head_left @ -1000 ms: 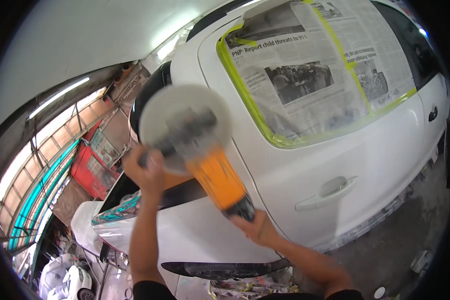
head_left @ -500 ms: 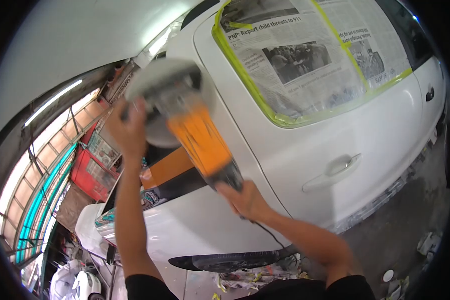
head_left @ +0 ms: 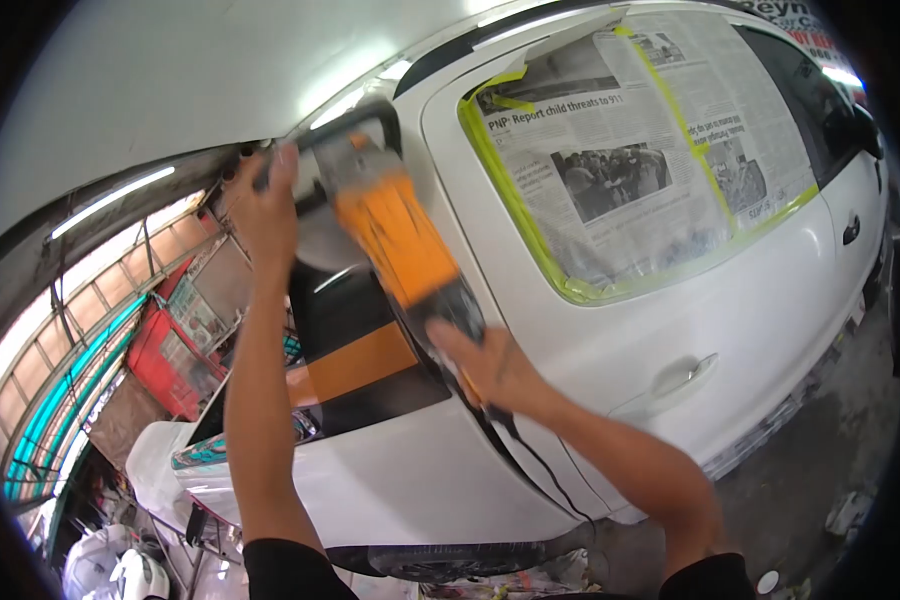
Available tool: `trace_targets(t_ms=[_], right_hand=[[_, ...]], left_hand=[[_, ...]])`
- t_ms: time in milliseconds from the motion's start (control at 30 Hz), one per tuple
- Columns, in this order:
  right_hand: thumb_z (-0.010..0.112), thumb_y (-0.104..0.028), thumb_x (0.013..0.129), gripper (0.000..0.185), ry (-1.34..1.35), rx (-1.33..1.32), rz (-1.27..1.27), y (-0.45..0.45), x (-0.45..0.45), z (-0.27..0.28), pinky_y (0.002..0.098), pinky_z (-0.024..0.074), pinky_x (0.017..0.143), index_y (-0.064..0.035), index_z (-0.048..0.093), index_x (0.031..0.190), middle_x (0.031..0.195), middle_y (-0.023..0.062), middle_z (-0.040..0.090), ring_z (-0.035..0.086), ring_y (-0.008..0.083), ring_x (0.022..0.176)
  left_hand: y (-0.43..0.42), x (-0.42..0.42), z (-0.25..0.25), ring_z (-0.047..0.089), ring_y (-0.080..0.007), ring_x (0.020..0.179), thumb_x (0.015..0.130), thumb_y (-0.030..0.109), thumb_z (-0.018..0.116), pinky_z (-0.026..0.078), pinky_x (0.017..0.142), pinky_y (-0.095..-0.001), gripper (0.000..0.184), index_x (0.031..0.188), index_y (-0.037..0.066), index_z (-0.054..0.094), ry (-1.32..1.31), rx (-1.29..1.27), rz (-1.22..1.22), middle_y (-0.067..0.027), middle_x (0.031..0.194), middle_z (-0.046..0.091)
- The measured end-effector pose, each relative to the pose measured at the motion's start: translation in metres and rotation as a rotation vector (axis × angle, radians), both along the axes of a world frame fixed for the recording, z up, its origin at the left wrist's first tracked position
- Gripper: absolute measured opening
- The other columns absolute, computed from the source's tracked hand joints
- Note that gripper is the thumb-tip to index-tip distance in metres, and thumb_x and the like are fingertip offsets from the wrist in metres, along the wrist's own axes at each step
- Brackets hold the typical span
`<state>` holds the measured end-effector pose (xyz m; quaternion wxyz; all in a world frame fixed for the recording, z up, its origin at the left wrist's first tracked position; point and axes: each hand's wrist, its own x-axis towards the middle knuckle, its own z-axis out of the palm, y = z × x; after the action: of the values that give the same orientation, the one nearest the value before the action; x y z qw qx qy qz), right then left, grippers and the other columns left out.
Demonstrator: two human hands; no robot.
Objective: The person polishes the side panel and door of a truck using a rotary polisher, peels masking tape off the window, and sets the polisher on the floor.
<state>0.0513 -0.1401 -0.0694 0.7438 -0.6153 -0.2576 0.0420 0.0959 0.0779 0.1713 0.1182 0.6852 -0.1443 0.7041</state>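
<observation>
An orange and black polisher [head_left: 398, 238] is held up against the white pillar behind the rear door of a white pickup truck [head_left: 390, 490]. Around the black front handle of the polisher, my left hand [head_left: 267, 205] is closed. My right hand [head_left: 492, 368] grips the black rear end, where a dark power cord [head_left: 550, 470] hangs down. The pad side faces the pillar and is mostly hidden and blurred. Just right of the tool, newspaper [head_left: 610, 170] edged with yellow-green masking tape [head_left: 515, 215] covers the rear door window.
An orange-striped dark panel [head_left: 360, 362] lies below the polisher. A door handle [head_left: 685, 378] juts from the rear door. Under the truck bed is a tire [head_left: 450, 560], with scrap paper near it. White helmets [head_left: 120, 570] and a red board [head_left: 165, 360] stand at the left.
The polisher has moved up along the pillar, with both hands still on it. The camera view has shifted, so the truck sits lower and farther right in view.
</observation>
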Motion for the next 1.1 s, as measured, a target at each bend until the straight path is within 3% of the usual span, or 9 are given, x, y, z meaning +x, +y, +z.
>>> trace_targets(t_ms=[133,233,433,533,667,800,933,1033,1100], right_hand=[[0.063,-0.064,0.088,0.067,-0.043,0.194,0.079,0.014,0.035,0.061,0.0316,0.0411,0.039,-0.0051,0.054,0.058,0.049,0.0056,0.051,0.052,0.0153,0.038],[0.065,-0.063,0.088,0.065,0.012,0.221,0.045,0.019,0.031,0.061,0.0311,0.0405,0.039,-0.0047,0.054,0.060,0.049,0.0051,0.051,0.051,0.0152,0.038],[0.062,-0.048,0.092,0.055,0.090,0.074,0.008,0.020,-0.044,-0.094,0.0302,0.0411,0.045,-0.0071,0.052,0.057,0.048,0.0030,0.050,0.050,0.0122,0.044],[0.073,-0.036,0.088,0.039,0.156,0.132,0.056,0.020,-0.090,-0.199,0.0307,0.0448,0.055,0.0031,0.069,0.092,0.066,0.0033,0.060,0.054,0.0084,0.062],[0.073,-0.031,0.087,0.036,0.261,0.112,0.133,0.018,-0.111,-0.251,0.0314,0.0468,0.058,0.0039,0.069,0.097,0.070,0.0037,0.062,0.056,0.0096,0.065],[0.074,-0.037,0.088,0.040,0.089,0.095,-0.033,0.028,-0.071,-0.178,0.0311,0.0445,0.056,0.0033,0.069,0.091,0.067,0.0034,0.061,0.053,0.0092,0.063],[0.071,-0.037,0.088,0.037,0.106,0.227,-0.058,0.050,-0.036,-0.116,0.0308,0.0397,0.047,-0.0024,0.061,0.078,0.062,0.0001,0.054,0.052,0.0093,0.055],[0.070,-0.034,0.088,0.035,0.154,0.331,-0.084,0.050,-0.044,-0.131,0.0296,0.0397,0.047,-0.0033,0.060,0.076,0.062,0.0002,0.054,0.052,0.0102,0.054],[0.073,-0.034,0.089,0.037,0.227,0.359,-0.060,0.059,-0.077,-0.174,0.0298,0.0414,0.055,0.0015,0.065,0.083,0.066,-0.0012,0.055,0.047,0.0071,0.065]], left_hand=[[-0.033,0.022,0.087,0.043,-0.0184,0.066,0.087,0.057,0.070,0.040,0.064,-0.0353,0.066,0.083,-0.009,0.066,0.189,0.040,-0.181,-0.0047,0.065,0.049],[-0.043,0.012,0.080,0.040,-0.0177,0.063,0.086,0.057,0.070,0.039,0.061,-0.0347,0.068,0.080,-0.010,0.064,0.183,0.070,-0.180,-0.0028,0.060,0.046],[0.015,-0.045,-0.093,0.060,-0.0334,0.101,0.084,0.042,0.077,0.044,0.090,-0.0447,0.051,0.106,-0.003,0.068,0.273,0.071,0.044,-0.0169,0.109,0.065],[0.010,-0.099,-0.204,0.064,-0.0279,0.072,0.078,0.047,0.081,0.050,0.069,-0.0391,0.049,0.089,0.002,0.065,-0.020,0.502,0.004,-0.0107,0.082,0.068],[0.010,-0.130,-0.250,0.066,-0.0274,0.070,0.081,0.053,0.078,0.050,0.070,-0.0393,0.053,0.090,0.003,0.064,0.273,0.512,-0.136,-0.0097,0.080,0.069],[0.030,-0.078,-0.194,0.065,-0.0289,0.069,0.087,0.055,0.072,0.051,0.071,-0.0394,0.058,0.102,0.000,0.069,-0.111,0.380,-0.015,-0.0113,0.080,0.069],[0.009,-0.045,-0.085,0.061,-0.0188,0.073,0.086,0.055,0.073,0.047,0.069,-0.0358,0.062,0.093,-0.007,0.068,0.345,0.208,-0.194,-0.0112,0.073,0.063],[-0.026,-0.049,-0.100,0.061,-0.0216,0.070,0.083,0.054,0.077,0.047,0.068,-0.0375,0.059,0.088,-0.004,0.067,0.262,0.257,-0.215,-0.0080,0.069,0.060],[-0.042,-0.057,-0.140,0.058,-0.0165,0.059,0.090,0.062,0.064,0.046,0.057,-0.0295,0.061,0.077,0.003,0.060,-0.136,0.653,-0.086,-0.0046,0.064,0.057]])
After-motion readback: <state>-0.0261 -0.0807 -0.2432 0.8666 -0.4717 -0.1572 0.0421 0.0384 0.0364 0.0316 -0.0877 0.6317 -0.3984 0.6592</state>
